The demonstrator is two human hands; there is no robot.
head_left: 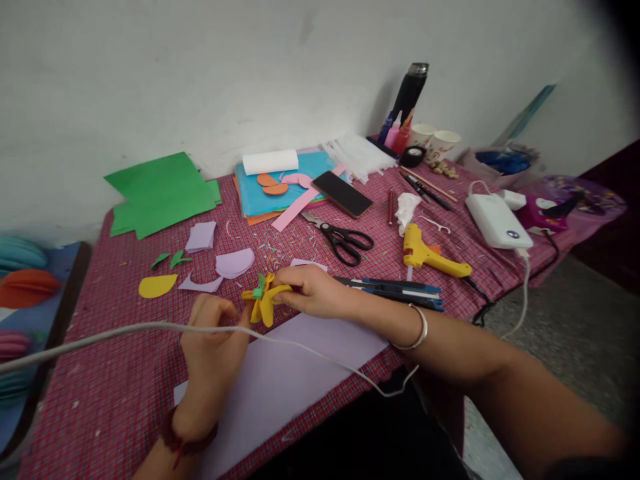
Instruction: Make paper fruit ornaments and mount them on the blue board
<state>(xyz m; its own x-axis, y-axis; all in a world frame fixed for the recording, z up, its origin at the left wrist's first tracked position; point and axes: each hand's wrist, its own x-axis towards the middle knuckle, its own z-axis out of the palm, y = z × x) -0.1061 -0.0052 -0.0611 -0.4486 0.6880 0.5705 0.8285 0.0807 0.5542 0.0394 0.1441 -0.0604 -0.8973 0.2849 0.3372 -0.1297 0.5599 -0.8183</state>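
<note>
A small yellow foam flower (265, 301) with a green bit on top sits between my two hands, just above a lilac sheet (295, 373) on the checked red tablecloth (100, 373). My right hand (313, 290) pinches the flower's right side with closed fingers. My left hand (213, 347) has its fingers curled and its fingertips touch the flower's left side. A white cable (125, 330) crosses in front of my left hand.
Black scissors (345, 239), a yellow glue gun (430, 253), a phone (343, 193), a white power bank (497, 220), green sheets (160, 190), blue sheets (280, 180), lilac cut-outs (234, 262) and a yellow leaf shape (157, 285) lie around. A black bottle (410, 93) and paper cups (435, 140) stand at the back.
</note>
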